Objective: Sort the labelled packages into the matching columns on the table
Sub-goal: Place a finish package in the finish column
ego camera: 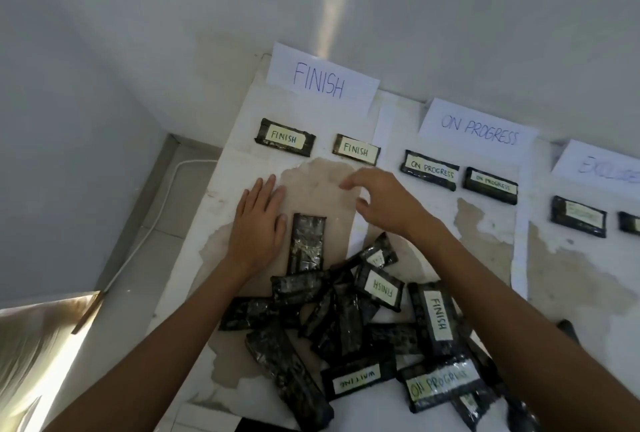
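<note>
Pile (363, 327): overlapping packages, count unclear, most labels hidden.
Lone package (307, 242): label-down, just beside left hand.
Left hand (258, 223): flat on surface (235, 168), released.
Right hand (384, 203): hovering, relaxed, grasping nothing.
FINISH packages (285, 137): two, below FINISH sign (322, 79).
ON PROGRESS packages (429, 170): two.
Third-column packages (578, 216): two, perhaps "EXCLUDE"; edge-cropped.

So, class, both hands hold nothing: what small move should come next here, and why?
Probably flip the lone package lying beside the left hand. No label shows on its upper face, so its column cannot be told yet. The right hand hovers open close by, free to turn it.
</note>
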The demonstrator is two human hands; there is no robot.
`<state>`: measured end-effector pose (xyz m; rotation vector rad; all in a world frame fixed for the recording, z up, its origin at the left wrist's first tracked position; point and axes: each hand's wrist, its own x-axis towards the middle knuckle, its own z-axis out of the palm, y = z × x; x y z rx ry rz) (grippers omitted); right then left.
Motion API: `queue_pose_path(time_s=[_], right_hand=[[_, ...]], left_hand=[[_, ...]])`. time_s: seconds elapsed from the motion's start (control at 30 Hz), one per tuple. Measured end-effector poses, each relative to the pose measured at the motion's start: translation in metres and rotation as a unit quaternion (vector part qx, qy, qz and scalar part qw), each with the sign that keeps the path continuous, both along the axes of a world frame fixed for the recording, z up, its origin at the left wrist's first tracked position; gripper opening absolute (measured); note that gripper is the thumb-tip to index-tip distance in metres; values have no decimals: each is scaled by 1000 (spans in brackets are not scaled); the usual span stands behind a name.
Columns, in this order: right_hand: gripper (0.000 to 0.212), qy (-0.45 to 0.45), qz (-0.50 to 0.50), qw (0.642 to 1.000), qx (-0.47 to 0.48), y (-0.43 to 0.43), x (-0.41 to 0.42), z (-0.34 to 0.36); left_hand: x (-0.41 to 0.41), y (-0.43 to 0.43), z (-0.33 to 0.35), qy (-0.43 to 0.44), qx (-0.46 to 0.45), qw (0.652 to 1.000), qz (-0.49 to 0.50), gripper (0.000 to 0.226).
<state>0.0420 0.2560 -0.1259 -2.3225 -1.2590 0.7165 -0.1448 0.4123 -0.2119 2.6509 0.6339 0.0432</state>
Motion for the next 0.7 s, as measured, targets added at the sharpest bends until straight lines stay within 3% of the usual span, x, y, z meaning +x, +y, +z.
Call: queue_pose_path(time_s=[0.17,0.43,0.53,0.7], right_hand=[[51,-4,93,987,-132,-62,-12,-2],[50,-154,153,971,-99,-91,-28,-24],[30,-120,99,987,-42,-94,-26,-16],[16,68,-119,990,-20,-104,-18,6]], left_hand=[[-7,-7,0,7,8,1000,-7,56],[1,-7,17,-26,-89,995,40,51],[4,-16,30,-63,-126,988,63,48],[11,-45,57,-88,-156,982,63,37]])
